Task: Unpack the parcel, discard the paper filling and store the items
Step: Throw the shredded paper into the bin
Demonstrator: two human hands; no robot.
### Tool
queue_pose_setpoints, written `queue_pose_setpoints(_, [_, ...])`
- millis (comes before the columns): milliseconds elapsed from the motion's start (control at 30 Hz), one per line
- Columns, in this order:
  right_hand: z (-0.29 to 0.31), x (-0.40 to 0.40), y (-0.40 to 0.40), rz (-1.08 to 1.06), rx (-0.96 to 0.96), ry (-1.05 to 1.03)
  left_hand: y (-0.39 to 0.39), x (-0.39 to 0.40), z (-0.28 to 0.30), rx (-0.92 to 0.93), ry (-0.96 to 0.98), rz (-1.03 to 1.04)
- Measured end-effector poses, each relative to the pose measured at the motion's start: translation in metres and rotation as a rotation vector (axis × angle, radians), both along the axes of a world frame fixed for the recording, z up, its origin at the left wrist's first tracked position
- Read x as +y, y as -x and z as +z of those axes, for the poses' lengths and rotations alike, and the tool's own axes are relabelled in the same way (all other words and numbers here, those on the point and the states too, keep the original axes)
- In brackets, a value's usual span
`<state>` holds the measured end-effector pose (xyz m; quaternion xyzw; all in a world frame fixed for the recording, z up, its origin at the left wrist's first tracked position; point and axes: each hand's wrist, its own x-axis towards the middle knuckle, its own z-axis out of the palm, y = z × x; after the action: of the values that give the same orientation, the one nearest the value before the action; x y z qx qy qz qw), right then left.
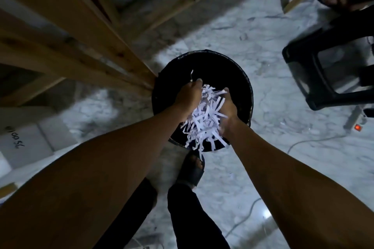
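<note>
1. Head view is looking straight down at both forearms reaching out over a round black bin (245,89) that is standing on the pale marbled floor (253,32).
2. Left hand (189,97) is cupping the shredded paper (204,119) from the 9 o'clock side, with its fingers curling round the top of the bundle.
3. Right hand (227,111) is pressing against the same bundle from the 3 o'clock side, its fingers curving into the strips.
4. Between the two hands the white paper is sitting as one loose clump directly above the bin's dark opening, and strips are hanging down at 6 o'clock past the near rim.
5. One stray strip is sticking up beyond the left fingertips toward 12 o'clock.
6. At 10 o'clock of the bin, slanted wooden beams (66,32) are running down to meet the floor just beside its rim.
7. At 6 o'clock, a foot in a dark sandal (192,170) is standing just beside the bin, with dark trouser legs below it.
8. At 3 o'clock, well apart from the bin, a black plastic stool (323,70) is standing on the floor.
9. Farther toward 4 o'clock, a small red light (357,127) is glowing beside a thin cable (309,140) lying across the floor.
10. At 9 o'clock near the frame edge, a cardboard box (26,141) with handwritten marks is lying under the beams.
</note>
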<state>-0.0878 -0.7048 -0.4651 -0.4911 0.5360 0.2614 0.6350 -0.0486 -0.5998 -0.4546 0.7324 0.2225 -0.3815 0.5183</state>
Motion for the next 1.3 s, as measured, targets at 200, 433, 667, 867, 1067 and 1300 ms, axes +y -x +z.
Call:
queue_pose_setpoints(200, [0.016,-0.013,-0.003,0.022,-0.028,0.066,-0.01,0.014,0.029,-0.017,-0.019,-0.03])
queue_pose_setpoints(433, [0.098,-0.005,0.011,0.017,-0.152,0.064,0.006,0.036,0.103,-0.097,-0.006,-0.049])
queue_pose_setpoints(667, [0.181,0.014,0.034,0.178,-0.307,0.056,0.029,0.065,0.227,-0.234,0.086,0.002])
queue_pose_setpoints(867, [0.331,0.069,0.045,0.34,-0.453,0.245,0.057,0.113,0.338,-0.339,0.051,-0.073])
queue_pose_setpoints(1067, [0.41,0.13,0.049,0.556,-0.704,0.419,0.084,0.196,0.416,-0.592,0.016,-0.17])
queue_pose_setpoints(1300, [0.439,0.198,0.027,0.879,-0.955,0.578,0.08,0.302,0.431,-0.812,-0.286,0.138])
